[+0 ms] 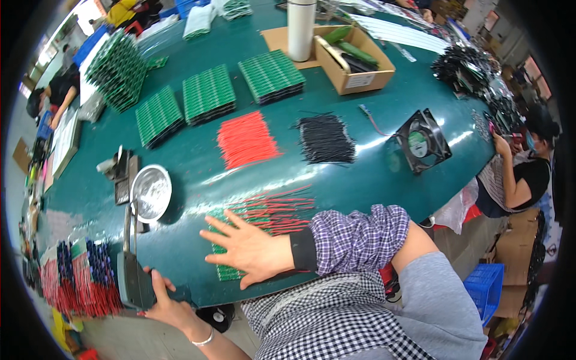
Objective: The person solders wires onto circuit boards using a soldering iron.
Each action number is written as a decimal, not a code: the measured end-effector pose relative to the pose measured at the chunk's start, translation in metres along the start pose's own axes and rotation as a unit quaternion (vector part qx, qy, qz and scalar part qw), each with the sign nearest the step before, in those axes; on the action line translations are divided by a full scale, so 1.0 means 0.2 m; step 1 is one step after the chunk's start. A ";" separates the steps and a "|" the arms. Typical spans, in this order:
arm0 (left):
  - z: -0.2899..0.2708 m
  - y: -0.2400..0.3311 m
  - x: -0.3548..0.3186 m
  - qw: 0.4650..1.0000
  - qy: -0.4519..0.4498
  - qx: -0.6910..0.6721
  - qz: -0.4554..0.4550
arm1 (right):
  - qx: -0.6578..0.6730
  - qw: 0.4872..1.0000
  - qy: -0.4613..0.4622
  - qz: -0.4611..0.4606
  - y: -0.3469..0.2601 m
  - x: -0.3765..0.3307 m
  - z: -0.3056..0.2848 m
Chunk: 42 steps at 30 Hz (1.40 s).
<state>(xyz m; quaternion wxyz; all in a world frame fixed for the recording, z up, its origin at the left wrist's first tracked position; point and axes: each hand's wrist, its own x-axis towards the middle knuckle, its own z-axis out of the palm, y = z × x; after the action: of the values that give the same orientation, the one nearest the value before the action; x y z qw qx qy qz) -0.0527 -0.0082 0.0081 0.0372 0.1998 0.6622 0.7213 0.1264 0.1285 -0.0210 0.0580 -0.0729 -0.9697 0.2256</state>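
Boards [231, 252] under your flat, spread right hand [249, 249], lower centre; your left hand [165, 306] clamps a dark tool handle [135, 282], lower left.

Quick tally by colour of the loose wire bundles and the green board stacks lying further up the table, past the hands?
Green circuit board stacks: 4
Red wire bundle: 1
Black wire bundle: 1
Total: 6
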 end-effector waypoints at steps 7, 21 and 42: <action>0.07 0.05 -0.13 0.998 -0.057 -0.021 -0.033 | 0.029 0.998 0.050 -0.029 0.02 -0.14 0.03; 0.09 0.20 -0.34 0.996 -0.063 0.012 -0.058 | -0.163 0.882 0.388 0.212 0.70 -0.64 -0.44; 0.15 0.14 -0.32 0.989 -0.102 0.043 -0.096 | -0.140 0.901 0.321 0.257 0.76 -0.67 -0.43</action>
<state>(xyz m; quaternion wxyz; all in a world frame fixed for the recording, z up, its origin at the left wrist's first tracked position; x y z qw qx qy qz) 0.0218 -0.0028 0.0218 0.1647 0.2097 0.7016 0.6608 0.2888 0.2780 -0.0224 0.2949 -0.3954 -0.8679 0.0590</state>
